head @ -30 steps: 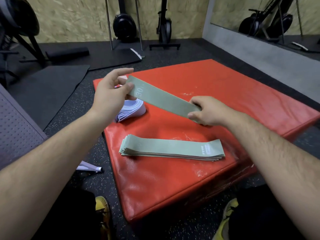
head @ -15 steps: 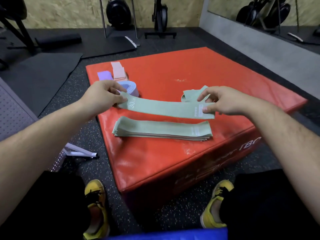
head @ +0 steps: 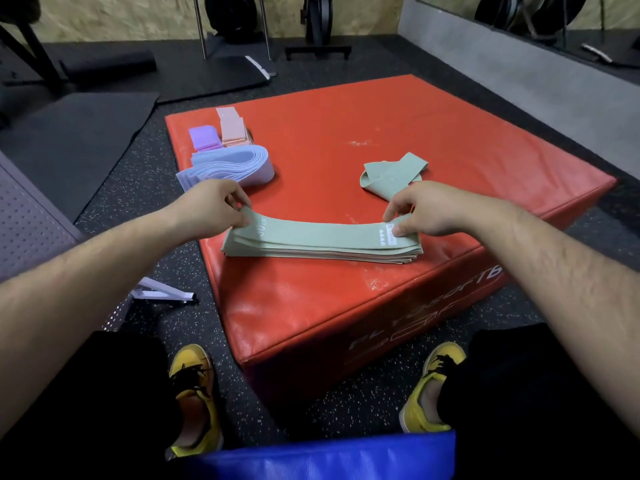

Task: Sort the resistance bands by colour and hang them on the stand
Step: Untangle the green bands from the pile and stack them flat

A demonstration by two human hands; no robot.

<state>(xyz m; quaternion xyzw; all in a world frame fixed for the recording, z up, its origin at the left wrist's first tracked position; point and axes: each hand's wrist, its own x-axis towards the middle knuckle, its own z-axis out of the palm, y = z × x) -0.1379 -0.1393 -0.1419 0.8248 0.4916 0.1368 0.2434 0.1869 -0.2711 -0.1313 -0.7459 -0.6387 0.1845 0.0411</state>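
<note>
A flat pile of sage-green bands lies near the front edge of the red padded box. One green band rests on top of it. My left hand pinches that band's left end and my right hand pinches its right end. A loose, crumpled green band lies just behind my right hand. At the box's far left sit a lilac pile, a purple folded band and a pink pile.
A perforated grey panel with a white metal foot stands at the left. Black mats and gym machines fill the floor behind. A blue pad is at the bottom edge, between my yellow shoes.
Both hands came down and toward me with the green band, from held in the air to lying on top of the green pile. The view tilted downward.
</note>
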